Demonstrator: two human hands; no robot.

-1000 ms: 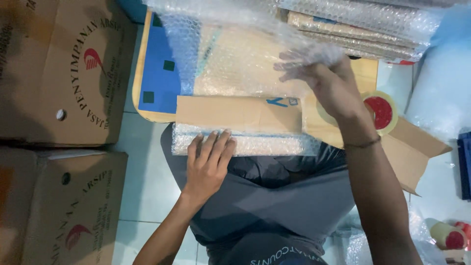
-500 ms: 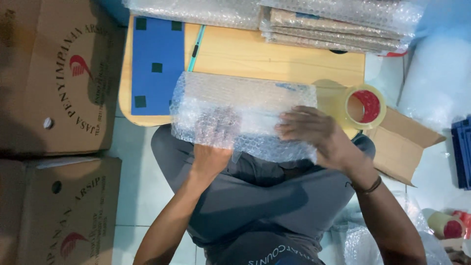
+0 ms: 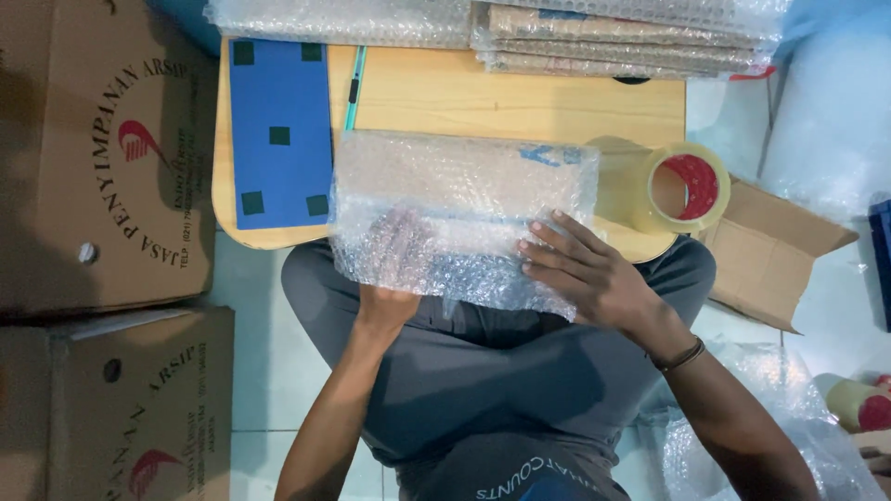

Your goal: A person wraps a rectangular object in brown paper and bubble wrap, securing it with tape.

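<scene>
I keep the parcel [image 3: 461, 218] on the table's [image 3: 483, 97] near edge: left hand [image 3: 397, 255] under the wrap, grip unclear; right hand [image 3: 585, 269] flat, fingers spread. Press the fold taut; tape [image 3: 682, 188] sits just right.

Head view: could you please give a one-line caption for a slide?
Left hand under and right hand on a bubble-wrapped parcel at a small wooden table, beside a tape roll.
</scene>
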